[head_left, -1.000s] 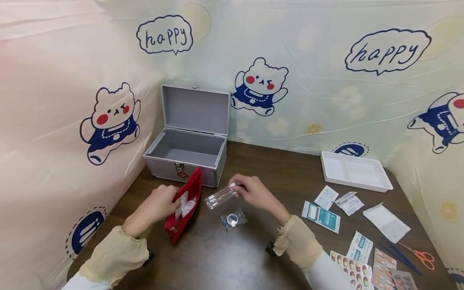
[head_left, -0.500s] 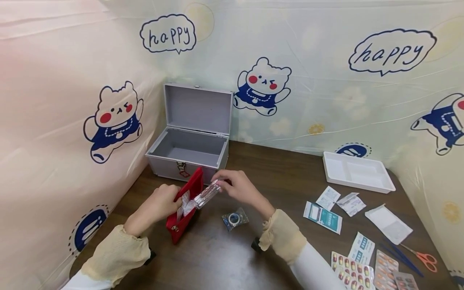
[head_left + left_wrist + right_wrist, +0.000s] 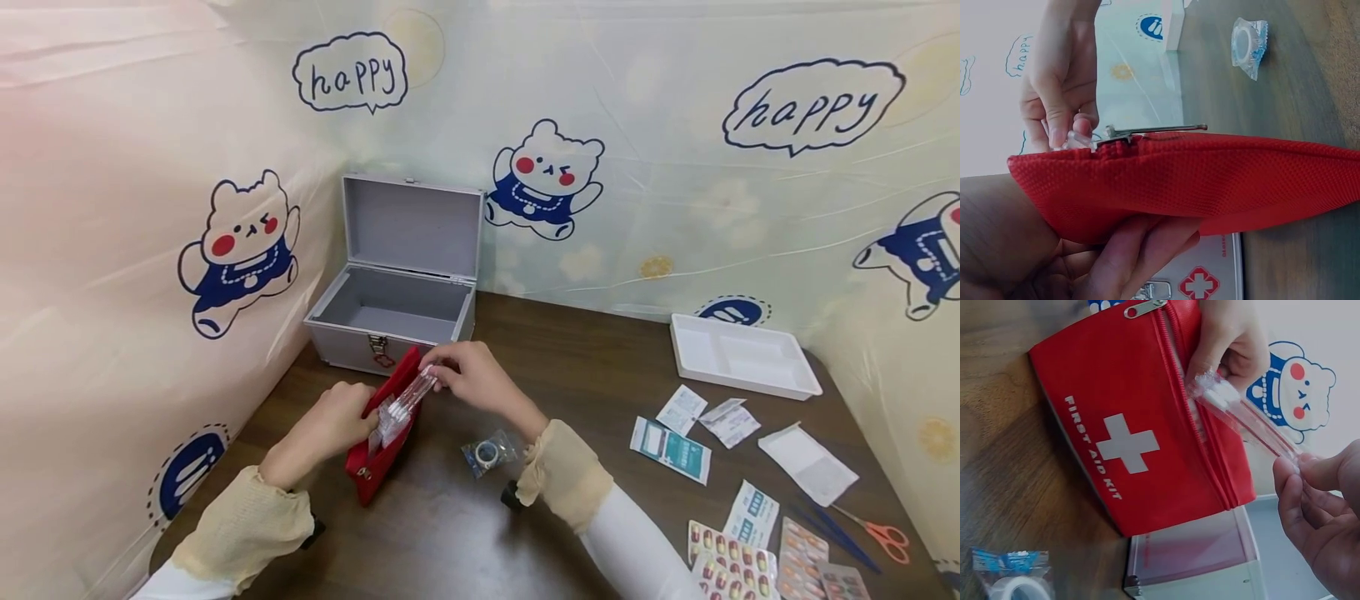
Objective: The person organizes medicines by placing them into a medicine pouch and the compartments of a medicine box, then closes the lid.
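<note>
My left hand (image 3: 334, 423) grips one side of a red zippered first aid pouch (image 3: 377, 467), whose mouth gapes upward with white packets inside. Between thumb and fingers, my right hand (image 3: 472, 375) pinches a clear plastic packet of cotton swabs (image 3: 412, 393). In the right wrist view the white swab tips (image 3: 1219, 394) reach the pouch's zippered opening, close to the left thumb. The pouch front (image 3: 1110, 425) carries a white cross and lettering. Seen from the left wrist, the pouch hides most of the packet. A wrapped roll of tape (image 3: 487, 453) lies on the table below the right hand.
Behind the pouch stands a silver metal case (image 3: 390, 321), lid raised. To the right are a white divided tray (image 3: 742, 354), several paper packets (image 3: 671, 450), blister packs of capsules (image 3: 731, 558), blue tweezers (image 3: 836, 533) and orange-handled scissors (image 3: 885, 537). Printed cloth walls enclose the table.
My right hand has carried the swab packet leftward, from above the tape to the pouch's mouth, its lower end now inside the opening. The left hand keeps its hold on the pouch.
</note>
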`<state>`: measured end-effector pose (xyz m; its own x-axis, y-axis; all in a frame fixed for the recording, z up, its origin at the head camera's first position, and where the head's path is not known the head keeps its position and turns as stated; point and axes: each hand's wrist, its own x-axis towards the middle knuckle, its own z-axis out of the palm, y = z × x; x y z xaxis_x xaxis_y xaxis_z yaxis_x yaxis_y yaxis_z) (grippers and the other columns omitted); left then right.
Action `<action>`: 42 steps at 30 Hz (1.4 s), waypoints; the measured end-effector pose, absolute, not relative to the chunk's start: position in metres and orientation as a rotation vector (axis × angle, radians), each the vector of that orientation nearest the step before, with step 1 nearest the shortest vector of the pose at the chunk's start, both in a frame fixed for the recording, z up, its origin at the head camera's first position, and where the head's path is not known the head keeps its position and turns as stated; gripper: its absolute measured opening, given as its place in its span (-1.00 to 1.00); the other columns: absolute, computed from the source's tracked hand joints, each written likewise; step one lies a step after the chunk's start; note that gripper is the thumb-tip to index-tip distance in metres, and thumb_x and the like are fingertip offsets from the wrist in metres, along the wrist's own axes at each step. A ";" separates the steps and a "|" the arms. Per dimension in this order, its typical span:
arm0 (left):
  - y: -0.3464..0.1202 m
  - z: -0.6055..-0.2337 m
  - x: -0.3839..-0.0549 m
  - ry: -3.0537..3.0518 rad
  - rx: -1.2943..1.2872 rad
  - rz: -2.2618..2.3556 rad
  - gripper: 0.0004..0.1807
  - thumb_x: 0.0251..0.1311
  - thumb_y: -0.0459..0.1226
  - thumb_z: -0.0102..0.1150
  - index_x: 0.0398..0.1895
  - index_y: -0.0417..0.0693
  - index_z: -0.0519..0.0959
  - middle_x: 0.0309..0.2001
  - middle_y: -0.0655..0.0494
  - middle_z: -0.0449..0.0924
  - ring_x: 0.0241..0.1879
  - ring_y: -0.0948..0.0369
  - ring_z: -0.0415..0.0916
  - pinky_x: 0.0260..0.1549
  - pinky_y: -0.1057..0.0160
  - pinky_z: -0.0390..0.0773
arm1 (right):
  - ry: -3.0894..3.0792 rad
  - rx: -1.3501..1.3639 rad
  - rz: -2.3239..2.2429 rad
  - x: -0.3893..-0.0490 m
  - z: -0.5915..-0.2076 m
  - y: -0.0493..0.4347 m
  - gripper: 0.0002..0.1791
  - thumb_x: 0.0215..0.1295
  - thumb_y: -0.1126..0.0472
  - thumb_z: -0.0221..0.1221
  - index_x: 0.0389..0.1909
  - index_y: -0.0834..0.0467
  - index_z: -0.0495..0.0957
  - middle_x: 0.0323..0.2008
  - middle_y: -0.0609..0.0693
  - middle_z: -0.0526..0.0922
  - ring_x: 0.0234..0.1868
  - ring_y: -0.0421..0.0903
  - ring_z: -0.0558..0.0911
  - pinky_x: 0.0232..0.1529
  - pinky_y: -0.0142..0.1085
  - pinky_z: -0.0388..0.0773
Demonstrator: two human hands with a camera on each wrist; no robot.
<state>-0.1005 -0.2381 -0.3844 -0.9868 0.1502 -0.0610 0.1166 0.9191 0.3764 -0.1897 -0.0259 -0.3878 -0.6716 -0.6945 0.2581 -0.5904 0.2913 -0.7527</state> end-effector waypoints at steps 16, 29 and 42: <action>-0.243 -0.385 -0.102 3.004 0.232 0.595 -0.91 0.20 -0.41 0.15 -0.37 -0.30 0.62 -0.61 0.04 0.53 -0.65 0.26 0.42 -0.71 0.35 0.47 | 2.465 -1.320 -1.133 -0.198 -0.392 -0.044 -0.85 0.37 0.36 0.17 -0.20 0.23 0.72 -0.47 0.03 0.70 -0.46 -0.09 0.69 -0.46 -0.55 0.42; -0.244 -0.385 -0.100 3.025 0.255 0.563 -0.86 0.18 -0.41 0.16 -0.54 -0.17 0.54 -0.68 0.12 0.40 -0.63 0.25 0.30 -0.66 0.32 0.35 | 2.526 -1.453 -0.824 -0.183 -0.399 -0.075 -0.93 0.29 0.27 0.28 -0.24 0.07 0.69 -0.34 -0.11 0.75 -0.41 -0.30 0.53 -0.38 -0.57 0.41; -0.244 -0.386 -0.099 3.004 0.226 0.639 -0.88 0.17 -0.43 0.13 -0.52 -0.21 0.55 -0.70 0.12 0.35 -0.68 0.27 0.29 -0.72 0.35 0.32 | 2.615 -1.373 -0.562 -0.171 -0.415 -0.081 -0.89 0.30 0.10 0.30 -0.29 -0.03 0.79 -0.46 -0.23 0.74 -0.53 -0.33 0.45 -0.48 -0.55 0.43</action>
<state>-0.0990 -0.2440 -0.3862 -0.9873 0.1559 -0.0297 0.1303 0.9032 0.4091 -0.1706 -0.0806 -0.4145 -0.5758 -0.8159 0.0526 -0.7656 0.5154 -0.3850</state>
